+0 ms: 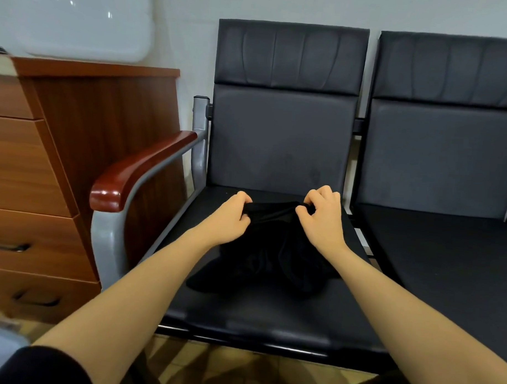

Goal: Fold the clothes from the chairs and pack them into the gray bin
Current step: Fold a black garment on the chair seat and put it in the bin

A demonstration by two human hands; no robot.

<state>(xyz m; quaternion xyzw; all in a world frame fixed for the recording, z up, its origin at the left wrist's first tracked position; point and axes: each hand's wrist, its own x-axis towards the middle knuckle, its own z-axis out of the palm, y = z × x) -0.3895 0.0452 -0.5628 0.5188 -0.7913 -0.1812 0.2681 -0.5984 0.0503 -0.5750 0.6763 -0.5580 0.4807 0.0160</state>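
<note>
Nearest the camera, two bare forearms reach forward from dark short sleeves over a yellowish patterned floor [183, 359]. They extend above the front edge of a black padded chair seat [271, 316], whose dark frame bar runs along that edge.

On the middle of this seat lies a crumpled black fabric garment [268, 255], bunched in loose folds, its lower part spreading towards the seat's front left. The left hand [231, 217] pinches the garment's far edge on the left, thumb and curled fingers closed on the cloth. The right hand [322, 214] pinches the same far edge on the right, fingers curled round a small fold. The cloth is stretched between the two hands, near the back edge of the seat.

At the seat's left side a glossy reddish wooden armrest on a grey metal frame [138, 170] curves down and forward. Just beyond it to the left stands a brown wooden drawer cabinet [45, 184] with dark recessed handles. A second black padded chair [443, 158] joins the first on the right, its seat bare. Behind both rise grey-black backrests against a pale wall [189, 26]. No writing or labels can be read anywhere.
</note>
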